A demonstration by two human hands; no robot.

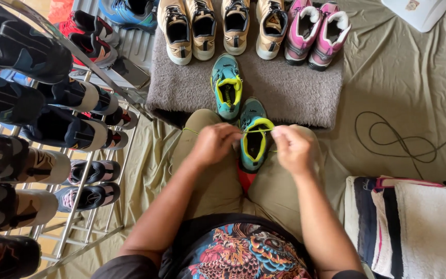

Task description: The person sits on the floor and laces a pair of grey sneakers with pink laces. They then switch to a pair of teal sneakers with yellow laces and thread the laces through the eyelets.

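Observation:
A teal shoe point(255, 135) with a yellow-green lining rests between my knees, toe pointing away. My left hand point(213, 143) pinches one end of its yellow-green lace at the left of the shoe's opening. On the right side my right hand point(292, 148) grips the other end, and the lace runs taut between the two hands across the opening. The matching teal shoe point(226, 86) lies just beyond on a grey fleece mat point(295, 93).
Two tan pairs point(192, 31) and a pink pair point(316, 33) line the mat's far edge. A metal shoe rack point(78, 186) full of dark shoes stands at the left. A black cord point(398, 139) loops on the olive sheet at right, near a folded striped blanket point(409, 227).

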